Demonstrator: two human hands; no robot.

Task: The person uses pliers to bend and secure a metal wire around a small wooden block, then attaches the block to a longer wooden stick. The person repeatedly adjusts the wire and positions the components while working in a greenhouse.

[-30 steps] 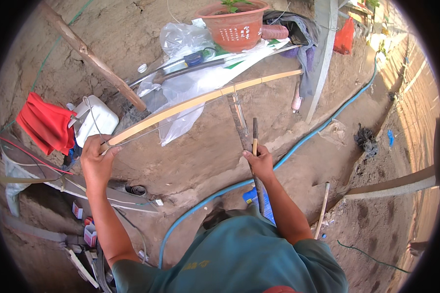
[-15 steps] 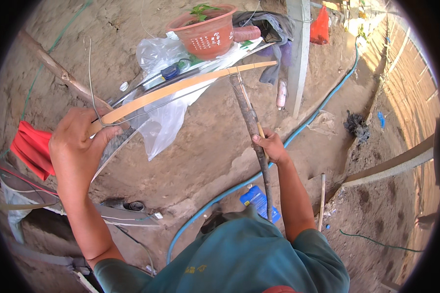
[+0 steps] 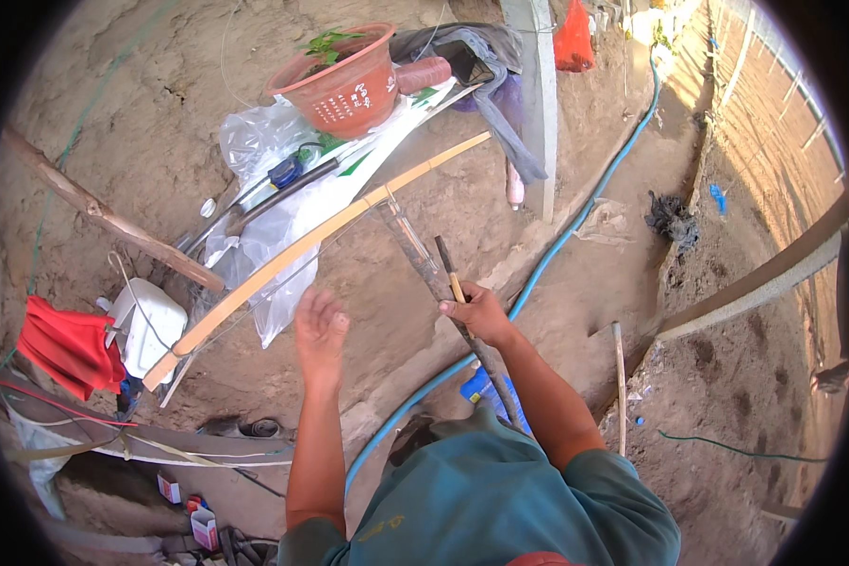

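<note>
My left hand (image 3: 321, 330) is raised off the bamboo strip, fingers loosely bent, holding nothing. My right hand (image 3: 481, 313) is closed around a dark, bark-covered stick (image 3: 415, 247), which slants from my body up to the strip. A thin tool with a tan shaft and dark end (image 3: 449, 267) is gripped along with it. The long, pale bamboo strip (image 3: 292, 269) lies across the stick's upper end, where a thin wire or cord seems to bind them. A wire loop (image 3: 134, 288) hangs at the strip's near left end.
A terracotta pot (image 3: 344, 94) with a plant stands beyond, beside plastic sheeting (image 3: 255, 141). Right of it rises a concrete post (image 3: 540, 113). A blue hose (image 3: 585, 212) runs over the soil. To the left are a wooden pole (image 3: 113, 222), a red cloth (image 3: 71, 344) and a white container (image 3: 151, 325).
My left hand has let go of the bamboo strip's left end and moved right. That end has dropped lower. My right hand, still on the stick, has shifted left.
</note>
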